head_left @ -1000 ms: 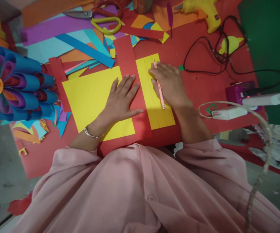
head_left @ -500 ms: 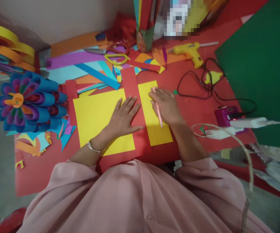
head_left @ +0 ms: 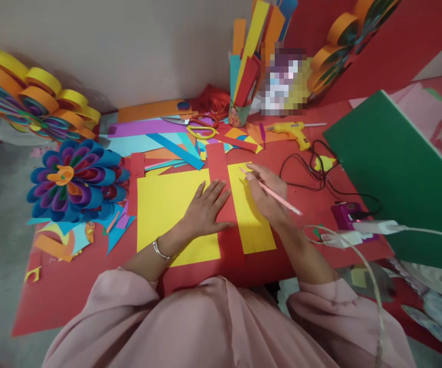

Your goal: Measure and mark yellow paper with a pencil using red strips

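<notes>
My left hand (head_left: 207, 207) lies flat with fingers spread, across a red paper strip (head_left: 230, 237) and the yellow sheet (head_left: 163, 204) beneath it. The strip runs from top to bottom over the sheet, so yellow shows on both sides. My right hand (head_left: 269, 194) holds a pink pencil (head_left: 280, 198) between thumb and fingers. The pencil's tip points up and left, near the top of the yellow part to the right of the strip. Its rear end leans toward my wrist.
Left stands a blue and purple paper flower (head_left: 79, 181) among paper scraps. Behind lie scissors (head_left: 201, 132), coloured strips (head_left: 140, 145) and a cup (head_left: 239, 113) of strips. To the right are a yellow glue gun (head_left: 292, 133), black cable, a purple power box (head_left: 346, 215) and a green board (head_left: 405, 168).
The pencil has swung from nearly upright to a slant, its rear end now to the right. My left hand still presses on the strip. The head view has tilted up, showing more behind.
</notes>
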Tool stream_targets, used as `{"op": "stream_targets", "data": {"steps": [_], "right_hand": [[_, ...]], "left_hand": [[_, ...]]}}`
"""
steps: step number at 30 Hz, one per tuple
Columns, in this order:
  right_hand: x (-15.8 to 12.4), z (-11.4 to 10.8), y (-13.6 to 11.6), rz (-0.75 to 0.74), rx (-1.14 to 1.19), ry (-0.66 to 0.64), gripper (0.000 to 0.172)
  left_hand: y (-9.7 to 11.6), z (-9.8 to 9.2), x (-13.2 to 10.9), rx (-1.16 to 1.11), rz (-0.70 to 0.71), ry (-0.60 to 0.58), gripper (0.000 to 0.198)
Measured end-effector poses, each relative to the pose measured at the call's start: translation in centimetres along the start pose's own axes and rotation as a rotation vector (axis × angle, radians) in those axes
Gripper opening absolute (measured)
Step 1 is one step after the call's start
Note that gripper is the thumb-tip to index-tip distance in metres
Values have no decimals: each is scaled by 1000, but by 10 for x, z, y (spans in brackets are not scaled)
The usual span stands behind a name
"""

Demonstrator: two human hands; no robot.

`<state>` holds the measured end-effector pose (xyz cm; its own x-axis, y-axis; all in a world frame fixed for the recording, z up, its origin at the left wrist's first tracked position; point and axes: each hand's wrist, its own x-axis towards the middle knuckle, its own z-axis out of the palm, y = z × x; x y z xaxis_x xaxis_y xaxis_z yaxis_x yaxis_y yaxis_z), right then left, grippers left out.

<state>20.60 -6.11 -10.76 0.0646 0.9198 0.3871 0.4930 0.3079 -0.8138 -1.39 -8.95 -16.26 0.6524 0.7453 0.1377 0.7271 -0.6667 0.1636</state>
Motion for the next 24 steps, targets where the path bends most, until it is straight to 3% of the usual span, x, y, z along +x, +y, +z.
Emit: {"op": "stream_targets", "data": {"steps": [3,8,24], "right_hand": [[9,22,7,167,104,-35,29],[14,53,29,232,134,25,24],[15,54,32,280,112,5,19]], "left_hand": [[1,-1,1,8,-8,-19,101],[4,-7,3,6,-40,-82,101],[6,-14,6,-6,-63,-144,102]]}}
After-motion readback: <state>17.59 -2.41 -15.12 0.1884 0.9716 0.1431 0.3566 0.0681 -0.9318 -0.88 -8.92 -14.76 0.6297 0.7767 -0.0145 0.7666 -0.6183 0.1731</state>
